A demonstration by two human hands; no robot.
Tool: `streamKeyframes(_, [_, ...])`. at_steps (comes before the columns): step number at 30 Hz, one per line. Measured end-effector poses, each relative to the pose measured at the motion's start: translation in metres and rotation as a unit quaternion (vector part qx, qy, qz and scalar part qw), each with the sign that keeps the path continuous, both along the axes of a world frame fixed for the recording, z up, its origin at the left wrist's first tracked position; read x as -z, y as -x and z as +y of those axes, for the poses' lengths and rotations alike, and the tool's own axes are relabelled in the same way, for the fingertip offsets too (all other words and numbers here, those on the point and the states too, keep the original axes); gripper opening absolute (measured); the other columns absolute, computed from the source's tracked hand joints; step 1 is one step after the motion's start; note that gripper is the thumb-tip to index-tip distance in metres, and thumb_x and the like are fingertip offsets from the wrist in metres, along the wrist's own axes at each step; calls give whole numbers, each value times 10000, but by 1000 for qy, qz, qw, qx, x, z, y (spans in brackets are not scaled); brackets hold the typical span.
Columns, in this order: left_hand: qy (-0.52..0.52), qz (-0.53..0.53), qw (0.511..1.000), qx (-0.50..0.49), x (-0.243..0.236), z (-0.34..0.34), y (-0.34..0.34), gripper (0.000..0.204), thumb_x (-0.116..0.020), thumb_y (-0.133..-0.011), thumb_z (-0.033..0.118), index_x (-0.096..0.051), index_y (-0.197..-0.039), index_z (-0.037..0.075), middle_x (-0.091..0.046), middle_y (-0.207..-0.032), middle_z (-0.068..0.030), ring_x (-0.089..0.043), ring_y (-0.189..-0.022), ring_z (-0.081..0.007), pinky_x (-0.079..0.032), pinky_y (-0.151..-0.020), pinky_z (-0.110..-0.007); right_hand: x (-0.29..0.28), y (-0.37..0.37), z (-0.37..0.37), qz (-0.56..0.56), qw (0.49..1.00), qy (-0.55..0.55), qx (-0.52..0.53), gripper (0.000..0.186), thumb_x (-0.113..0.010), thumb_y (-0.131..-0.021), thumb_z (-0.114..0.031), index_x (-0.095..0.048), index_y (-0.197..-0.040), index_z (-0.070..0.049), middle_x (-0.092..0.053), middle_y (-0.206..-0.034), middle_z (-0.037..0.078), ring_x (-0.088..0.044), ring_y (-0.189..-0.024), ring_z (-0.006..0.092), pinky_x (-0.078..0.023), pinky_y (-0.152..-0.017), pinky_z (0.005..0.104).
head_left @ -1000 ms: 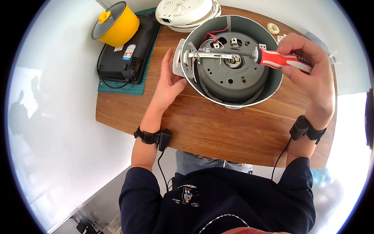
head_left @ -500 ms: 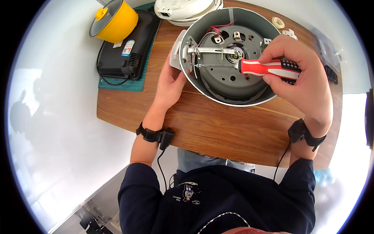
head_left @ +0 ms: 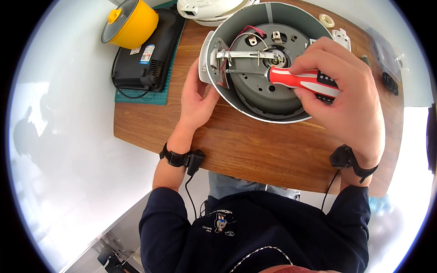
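Observation:
A round grey metal housing (head_left: 273, 119), like a rice cooker's body, lies with its open side up and shows its inside. My left hand (head_left: 199, 101) grips its left side by the white handle (head_left: 205, 59), the fingers partly hidden. In my right hand (head_left: 348, 86) is a screwdriver (head_left: 284, 77) with a red, white and black star-patterned handle. Its shaft lies nearly level across the inside, the tip near the left wall. A metal lever arm (head_left: 243, 55) runs just above the shaft, with red and white wires (head_left: 255, 31) behind it.
At the far left a yellow pot (head_left: 136, 27) stands on a black appliance (head_left: 141, 68) over a green cutting mat (head_left: 166, 91). White appliance parts (head_left: 211, 9) lie behind the housing. A cream ring (head_left: 326, 20), a white bracket (head_left: 341, 38) and a clear box (head_left: 383, 52) sit at right.
My right hand and the screwdriver have moved left. The housing has shifted slightly left and away from me, while my left hand keeps its grip on the side.

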State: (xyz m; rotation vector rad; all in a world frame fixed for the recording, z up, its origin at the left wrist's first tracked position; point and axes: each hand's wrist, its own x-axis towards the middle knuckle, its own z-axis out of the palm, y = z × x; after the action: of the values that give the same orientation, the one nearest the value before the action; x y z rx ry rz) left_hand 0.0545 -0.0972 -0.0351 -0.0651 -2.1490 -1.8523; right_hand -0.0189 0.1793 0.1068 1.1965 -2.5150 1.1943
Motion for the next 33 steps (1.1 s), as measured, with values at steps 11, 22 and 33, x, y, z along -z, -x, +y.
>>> streamKeyframes(11, [16,10,1000,2,-3,3,0,687,-649,-937,-50,-335,-1545,14,-511,-1442,-95,-543,-1301,-193,-475,-1092,-361,6,-6,-6,100,995,-21,20,245,-728,-700,76,-695,-920,-28,-639,-905,61,-633,-755,225,-509,-671,302])
streamKeyframes(22, [45,31,998,8,-2,7,-1,712,-638,-911,-93,-326,-1544,4,-488,-1466,-102,-513,-1342,-206,-422,-1138,-369,-2,-6,-6,66,998,-7,2,246,-725,-706,91,-704,-920,-27,-656,-902,58,-648,-750,221,-518,-656,287])
streamKeyframes(33, [22,31,999,10,-5,12,2,708,-622,-919,-92,-315,-1551,2,-481,-1483,-109,-496,-1359,-202,-397,-1152,-375,-5,-4,-2,33,999,9,-9,224,-726,-716,96,-699,-911,-12,-657,-887,65,-634,-754,210,-492,-665,282])
